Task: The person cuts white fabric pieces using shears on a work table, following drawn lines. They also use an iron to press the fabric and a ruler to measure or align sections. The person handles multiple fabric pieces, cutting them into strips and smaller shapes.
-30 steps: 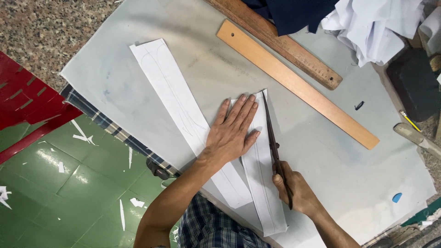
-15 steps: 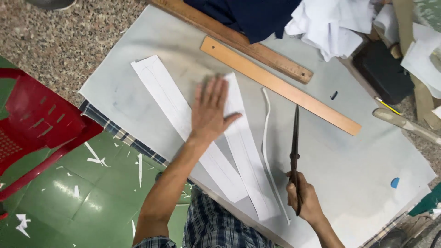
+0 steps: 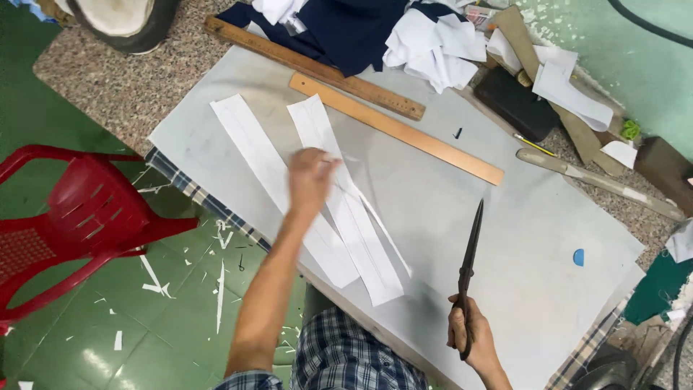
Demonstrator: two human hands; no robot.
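Left hand (image 3: 312,178), blurred, pinches a narrow strip (image 3: 372,217) running toward the bench's near edge; right hand (image 3: 471,338) grips closed shears (image 3: 469,260) well apart.

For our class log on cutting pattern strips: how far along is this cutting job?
Done: two long white strips lie cut on the grey board, with offcuts on the green floor. In hand: the left hand lifts a thin trimmed sliver off the strips; the right hand holds shut scissors, clear of the paper. Left: more white sheets sit uncut beyond the wooden rulers.
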